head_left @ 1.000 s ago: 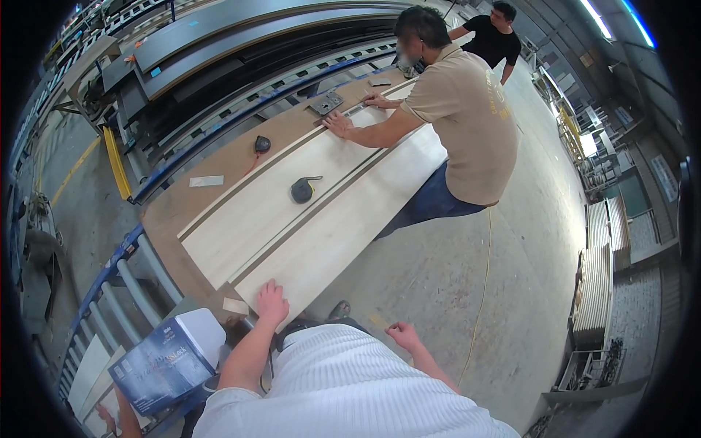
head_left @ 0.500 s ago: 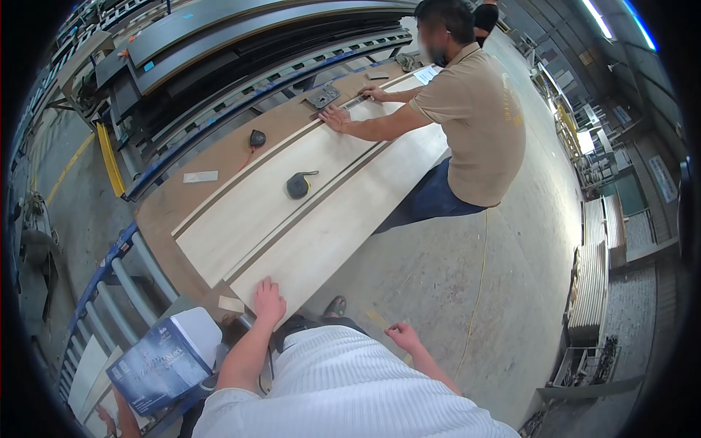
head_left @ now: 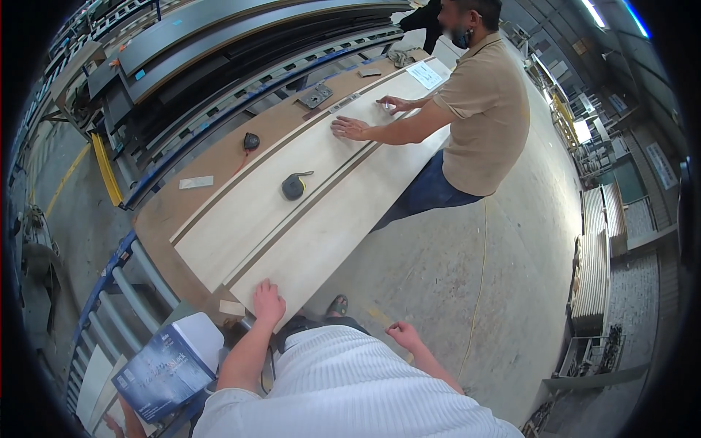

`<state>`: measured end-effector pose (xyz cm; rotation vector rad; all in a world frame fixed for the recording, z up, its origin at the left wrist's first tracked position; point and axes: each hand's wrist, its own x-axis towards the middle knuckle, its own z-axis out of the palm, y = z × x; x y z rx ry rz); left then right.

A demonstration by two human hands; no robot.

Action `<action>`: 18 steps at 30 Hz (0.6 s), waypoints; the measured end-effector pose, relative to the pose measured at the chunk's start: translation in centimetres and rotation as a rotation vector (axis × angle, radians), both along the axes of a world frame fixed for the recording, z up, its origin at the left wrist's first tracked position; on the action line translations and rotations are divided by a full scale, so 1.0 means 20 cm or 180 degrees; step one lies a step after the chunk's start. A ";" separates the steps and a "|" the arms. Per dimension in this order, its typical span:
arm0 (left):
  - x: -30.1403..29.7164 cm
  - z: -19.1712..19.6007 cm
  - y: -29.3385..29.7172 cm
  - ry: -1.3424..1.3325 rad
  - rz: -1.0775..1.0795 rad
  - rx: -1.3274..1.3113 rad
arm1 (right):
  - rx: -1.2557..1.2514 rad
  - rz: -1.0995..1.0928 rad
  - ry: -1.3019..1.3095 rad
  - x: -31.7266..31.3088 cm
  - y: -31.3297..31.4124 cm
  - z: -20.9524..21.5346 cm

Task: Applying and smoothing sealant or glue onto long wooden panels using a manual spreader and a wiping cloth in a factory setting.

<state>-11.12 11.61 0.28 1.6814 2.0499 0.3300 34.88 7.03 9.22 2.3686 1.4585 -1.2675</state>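
My left hand (head_left: pixel 269 301) lies on the near end of a long pale wooden board (head_left: pixel 314 252), fingers stretched over its surface and open. Beside that board lies a second pale board (head_left: pixel 252 208), and a dark lengthwise gap runs between the two. My right hand (head_left: pixel 404 336) hangs at my side above the floor, its fingers curled in, with nothing visible in them. A black tape measure (head_left: pixel 293 187) sits on the second board, away from both hands. Close to my left hand is a small pale wood piece (head_left: pixel 232 308) at the bench corner.
Across the boards, a co-worker (head_left: pixel 482 109) in a tan shirt has both hands over the second board. A printed sheet (head_left: pixel 423 74) lies beyond. Another tape measure (head_left: pixel 250 141) and a metal plate (head_left: pixel 315 96) rest on the brown bench top (head_left: pixel 164 212). A blue box (head_left: pixel 164 372) stands lower left.
The co-worker's hands have shifted from the board's far edge onto its surface, rightward, and the body has straightened a little. More of the printed sheet shows. My hands have hardly moved.
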 end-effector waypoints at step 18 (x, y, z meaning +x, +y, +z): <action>0.00 0.02 0.02 -0.0002 0.0030 0.0000 | 0.0092 0.0045 0.0085 -0.02 0.02 0.01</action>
